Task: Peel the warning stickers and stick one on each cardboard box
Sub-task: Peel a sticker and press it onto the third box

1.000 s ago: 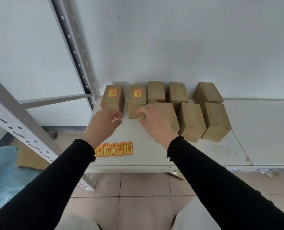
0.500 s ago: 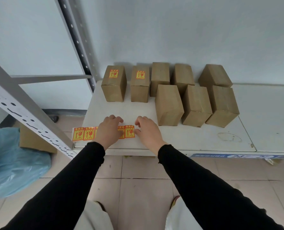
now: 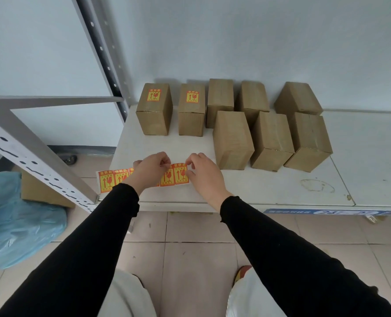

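A strip of red and yellow warning stickers (image 3: 109, 180) lies along the front edge of the white shelf (image 3: 270, 188). My left hand (image 3: 149, 170) pinches the strip near its right part. My right hand (image 3: 201, 171) pinches the strip's right end at the last sticker (image 3: 180, 173). Several brown cardboard boxes stand at the back. The two leftmost boxes (image 3: 154, 108) (image 3: 191, 109) each carry a sticker on top. The other boxes, such as the front one (image 3: 232, 139), show bare tops.
A grey perforated shelf upright (image 3: 37, 161) slants across the left, another (image 3: 103, 53) rises behind it. A blue plastic bag (image 3: 18, 225) and a cardboard box (image 3: 41, 191) lie on the tiled floor at left. The wall stands right behind the boxes.
Both hands came back from the stickered boxes to the sticker strip at the shelf's front edge and now pinch its right end.
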A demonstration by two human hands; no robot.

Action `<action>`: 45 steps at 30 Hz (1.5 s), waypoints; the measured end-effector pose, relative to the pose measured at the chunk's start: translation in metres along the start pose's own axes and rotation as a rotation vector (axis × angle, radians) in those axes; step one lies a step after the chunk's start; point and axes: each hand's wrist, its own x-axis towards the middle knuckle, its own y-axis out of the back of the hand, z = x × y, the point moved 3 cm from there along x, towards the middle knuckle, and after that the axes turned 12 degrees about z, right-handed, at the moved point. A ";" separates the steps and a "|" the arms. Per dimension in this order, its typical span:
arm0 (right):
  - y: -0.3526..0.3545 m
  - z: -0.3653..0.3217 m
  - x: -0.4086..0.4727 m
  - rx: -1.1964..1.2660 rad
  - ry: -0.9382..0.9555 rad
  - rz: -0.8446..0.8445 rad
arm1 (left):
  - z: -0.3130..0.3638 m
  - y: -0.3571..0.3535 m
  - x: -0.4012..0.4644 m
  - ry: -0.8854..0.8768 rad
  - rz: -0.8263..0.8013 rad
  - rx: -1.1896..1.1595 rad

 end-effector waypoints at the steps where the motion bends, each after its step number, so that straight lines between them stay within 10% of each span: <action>1: 0.003 -0.001 0.002 0.003 0.012 0.027 | 0.002 0.003 0.001 -0.005 0.010 -0.023; 33: 0.053 0.013 0.005 0.409 -0.188 0.212 | 0.018 0.000 0.003 -0.082 0.115 -0.092; 45: 0.112 0.018 0.033 0.535 -0.126 0.407 | 0.090 0.049 -0.025 -0.063 0.123 -0.739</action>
